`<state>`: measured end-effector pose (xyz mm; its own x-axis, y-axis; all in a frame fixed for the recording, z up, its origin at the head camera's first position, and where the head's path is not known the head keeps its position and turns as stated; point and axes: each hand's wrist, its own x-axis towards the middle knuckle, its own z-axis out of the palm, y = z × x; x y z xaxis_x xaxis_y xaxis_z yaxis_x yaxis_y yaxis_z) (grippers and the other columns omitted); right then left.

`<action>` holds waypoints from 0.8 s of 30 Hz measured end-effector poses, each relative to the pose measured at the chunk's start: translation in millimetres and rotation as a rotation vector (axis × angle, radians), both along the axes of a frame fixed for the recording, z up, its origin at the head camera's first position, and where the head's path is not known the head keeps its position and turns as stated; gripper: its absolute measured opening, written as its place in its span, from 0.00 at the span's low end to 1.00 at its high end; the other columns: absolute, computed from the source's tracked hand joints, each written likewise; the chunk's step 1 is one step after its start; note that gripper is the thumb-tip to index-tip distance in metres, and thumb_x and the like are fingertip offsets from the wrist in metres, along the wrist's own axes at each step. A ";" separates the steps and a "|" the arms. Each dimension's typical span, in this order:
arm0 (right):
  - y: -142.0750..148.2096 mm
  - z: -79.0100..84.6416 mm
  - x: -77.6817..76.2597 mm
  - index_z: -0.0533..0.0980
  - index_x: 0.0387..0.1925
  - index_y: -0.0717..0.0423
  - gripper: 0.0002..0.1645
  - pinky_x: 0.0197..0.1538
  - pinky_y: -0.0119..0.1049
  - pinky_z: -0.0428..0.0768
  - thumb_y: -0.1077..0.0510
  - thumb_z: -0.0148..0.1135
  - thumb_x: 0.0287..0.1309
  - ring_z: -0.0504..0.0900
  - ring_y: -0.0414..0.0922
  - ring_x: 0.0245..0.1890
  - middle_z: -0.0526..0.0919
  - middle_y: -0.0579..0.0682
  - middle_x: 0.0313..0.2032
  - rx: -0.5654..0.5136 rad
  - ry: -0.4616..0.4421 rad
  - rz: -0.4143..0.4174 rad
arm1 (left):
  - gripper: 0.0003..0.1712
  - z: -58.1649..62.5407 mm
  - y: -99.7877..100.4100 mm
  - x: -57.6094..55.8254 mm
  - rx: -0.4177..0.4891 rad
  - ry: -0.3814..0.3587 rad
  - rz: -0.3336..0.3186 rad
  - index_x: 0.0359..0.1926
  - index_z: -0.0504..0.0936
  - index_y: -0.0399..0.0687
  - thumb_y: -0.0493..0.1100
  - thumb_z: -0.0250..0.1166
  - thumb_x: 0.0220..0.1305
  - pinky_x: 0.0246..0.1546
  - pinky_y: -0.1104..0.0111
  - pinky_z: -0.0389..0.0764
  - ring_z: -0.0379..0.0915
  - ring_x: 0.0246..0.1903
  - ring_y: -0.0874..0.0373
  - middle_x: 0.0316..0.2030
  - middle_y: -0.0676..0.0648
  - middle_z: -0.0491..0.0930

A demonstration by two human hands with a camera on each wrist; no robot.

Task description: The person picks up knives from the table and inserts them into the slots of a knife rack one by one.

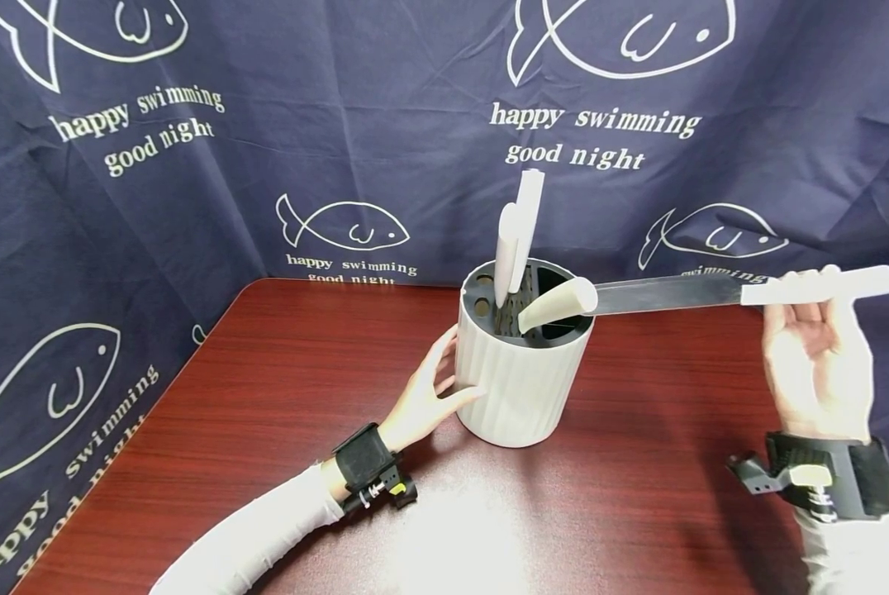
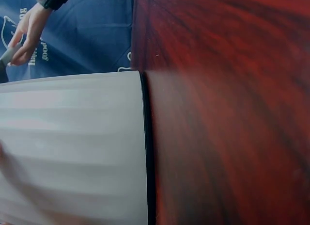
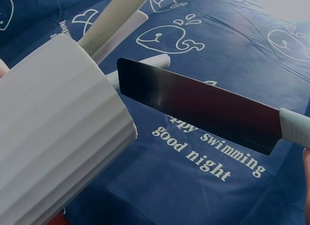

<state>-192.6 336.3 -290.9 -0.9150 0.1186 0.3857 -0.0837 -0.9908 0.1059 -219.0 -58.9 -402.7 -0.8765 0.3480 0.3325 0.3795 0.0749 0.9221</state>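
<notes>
A white ribbed knife block with a dark slotted top stands upright on the table. Three white handles stick up from it, one of them a thick handle leaning right. My left hand touches the block's left side, fingers and thumb spread along its wall. At the right, my right hand grips the white handle of a kitchen knife. Its broad blade points left toward the block, held nearly level. In the head view the leaning handle covers the blade's far end.
The reddish-brown wooden table spreads around the block. A dark blue cloth with white fish and lettering hangs behind and at the left. Both wrists wear black straps with small cameras.
</notes>
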 end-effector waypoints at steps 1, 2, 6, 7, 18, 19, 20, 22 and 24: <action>-1.0 0.4 -0.6 0.71 0.45 0.81 0.18 0.55 0.59 0.76 0.66 0.41 0.73 0.75 0.70 0.41 0.76 0.78 0.36 0.008 -0.006 -0.004 | 0.52 0.1 0.0 0.0 0.000 0.000 0.000 0.75 0.51 0.61 0.35 0.70 0.58 0.65 0.53 0.69 0.59 0.68 0.52 0.69 0.45 0.60; -2.0 0.6 -1.2 0.71 0.45 0.81 0.18 0.55 0.59 0.77 0.66 0.41 0.73 0.75 0.70 0.42 0.76 0.78 0.36 0.012 -0.007 -0.004 | 0.52 0.0 -0.1 0.0 -0.001 0.000 0.000 0.75 0.51 0.62 0.35 0.70 0.58 0.64 0.53 0.69 0.59 0.67 0.52 0.69 0.45 0.60; -5.9 1.5 -4.1 0.72 0.45 0.80 0.17 0.56 0.58 0.76 0.66 0.42 0.73 0.75 0.69 0.42 0.77 0.77 0.36 0.030 -0.010 0.000 | 0.52 0.0 -0.1 -0.1 -0.001 -0.003 -0.002 0.75 0.51 0.62 0.35 0.70 0.58 0.64 0.52 0.68 0.59 0.68 0.52 0.69 0.45 0.59; -7.0 1.8 -5.0 0.72 0.45 0.80 0.17 0.57 0.57 0.76 0.66 0.41 0.73 0.75 0.69 0.42 0.77 0.77 0.36 0.035 -0.010 0.000 | 0.52 -0.1 0.0 -0.2 -0.001 -0.003 -0.003 0.75 0.51 0.62 0.35 0.70 0.58 0.64 0.52 0.68 0.58 0.68 0.52 0.70 0.45 0.59; -19.4 4.6 -14.8 0.71 0.44 0.79 0.13 0.53 0.56 0.78 0.70 0.43 0.71 0.76 0.68 0.41 0.77 0.76 0.34 0.083 -0.002 -0.039 | 0.51 1.6 -0.5 0.6 -0.001 -0.004 -0.006 0.75 0.51 0.62 0.35 0.70 0.58 0.65 0.52 0.68 0.59 0.68 0.52 0.70 0.45 0.59; -20.4 4.9 -15.6 0.72 0.45 0.79 0.13 0.54 0.56 0.78 0.70 0.43 0.71 0.77 0.68 0.41 0.78 0.76 0.34 0.089 -0.001 -0.041 | 0.51 1.8 -0.5 0.8 -0.002 -0.003 -0.006 0.75 0.51 0.62 0.35 0.70 0.58 0.65 0.52 0.68 0.59 0.68 0.52 0.70 0.45 0.59; -21.5 5.1 -16.5 0.72 0.45 0.79 0.13 0.55 0.55 0.78 0.71 0.43 0.70 0.76 0.68 0.41 0.78 0.76 0.34 0.092 0.002 -0.043 | 0.51 2.0 -0.4 1.0 -0.002 -0.002 -0.005 0.75 0.51 0.61 0.35 0.70 0.58 0.64 0.51 0.68 0.59 0.68 0.52 0.70 0.45 0.59; -23.3 5.5 -17.9 0.72 0.45 0.79 0.12 0.56 0.54 0.77 0.72 0.45 0.69 0.76 0.67 0.42 0.78 0.75 0.35 0.099 0.004 -0.049 | 0.51 2.0 -0.3 1.1 -0.002 0.001 -0.005 0.75 0.51 0.61 0.35 0.70 0.58 0.64 0.51 0.68 0.59 0.68 0.51 0.69 0.44 0.59; -24.6 5.9 -19.1 0.72 0.45 0.79 0.11 0.59 0.53 0.75 0.73 0.46 0.67 0.76 0.66 0.42 0.78 0.74 0.36 0.110 0.008 -0.051 | 0.51 2.1 -0.1 1.0 0.002 0.006 -0.007 0.75 0.51 0.59 0.34 0.70 0.58 0.64 0.50 0.68 0.59 0.68 0.50 0.69 0.43 0.59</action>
